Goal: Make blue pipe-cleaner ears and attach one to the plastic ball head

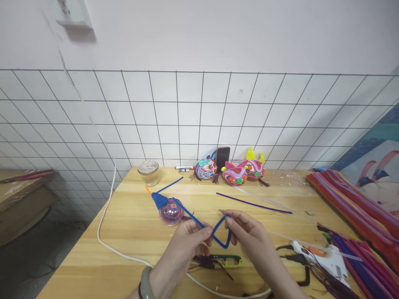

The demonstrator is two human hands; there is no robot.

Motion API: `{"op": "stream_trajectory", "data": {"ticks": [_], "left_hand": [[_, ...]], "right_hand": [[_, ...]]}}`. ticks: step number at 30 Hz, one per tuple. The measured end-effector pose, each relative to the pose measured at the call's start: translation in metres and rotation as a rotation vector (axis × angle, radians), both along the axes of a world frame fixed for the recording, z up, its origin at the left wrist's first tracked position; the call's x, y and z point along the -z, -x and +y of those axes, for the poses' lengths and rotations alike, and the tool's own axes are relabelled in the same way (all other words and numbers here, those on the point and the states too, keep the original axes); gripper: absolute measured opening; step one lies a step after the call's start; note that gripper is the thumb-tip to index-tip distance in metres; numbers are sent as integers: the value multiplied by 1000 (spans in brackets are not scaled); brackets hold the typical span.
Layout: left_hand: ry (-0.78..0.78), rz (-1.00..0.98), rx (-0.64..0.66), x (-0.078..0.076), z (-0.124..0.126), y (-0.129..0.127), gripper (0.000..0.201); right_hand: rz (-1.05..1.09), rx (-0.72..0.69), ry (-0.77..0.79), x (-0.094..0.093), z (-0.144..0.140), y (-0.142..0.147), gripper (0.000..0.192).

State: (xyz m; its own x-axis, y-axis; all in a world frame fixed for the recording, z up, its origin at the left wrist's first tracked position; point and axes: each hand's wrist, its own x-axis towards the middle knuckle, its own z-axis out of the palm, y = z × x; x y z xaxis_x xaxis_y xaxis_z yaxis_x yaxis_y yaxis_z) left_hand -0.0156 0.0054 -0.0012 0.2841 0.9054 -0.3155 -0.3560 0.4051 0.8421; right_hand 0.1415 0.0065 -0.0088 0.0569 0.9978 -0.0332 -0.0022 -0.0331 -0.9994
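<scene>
My left hand (190, 243) pinches a blue pipe cleaner (187, 212) at its bend. My right hand (246, 232) grips the same blue pipe cleaner just to the right, folding it into a small triangle loop between the hands. The far end of the stem runs up-left to a pink round ornament (171, 211) with blue wrapping on the wooden table (131, 232). A loose purple pipe cleaner (254, 203) lies behind my right hand.
Three colourful finished ornaments (235, 171) and a dark phone (222, 157) stand by the tiled wall. A glass jar (149, 172) sits back left. Bundled pipe cleaners (355, 203) fill the right side. A glue gun (321, 253), a white cable (106, 232) and green-handled scissors (229, 261) lie near the front.
</scene>
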Motion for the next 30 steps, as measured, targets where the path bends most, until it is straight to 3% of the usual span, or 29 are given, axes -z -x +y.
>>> {"op": "stream_trajectory", "data": {"ticks": [25, 30], "left_hand": [[46, 13, 28, 6, 0, 1, 17], [48, 0, 70, 7, 2, 3, 15]], "right_hand": [[-40, -24, -9, 1, 0, -2, 31], [5, -145, -5, 2, -1, -9, 28]]}}
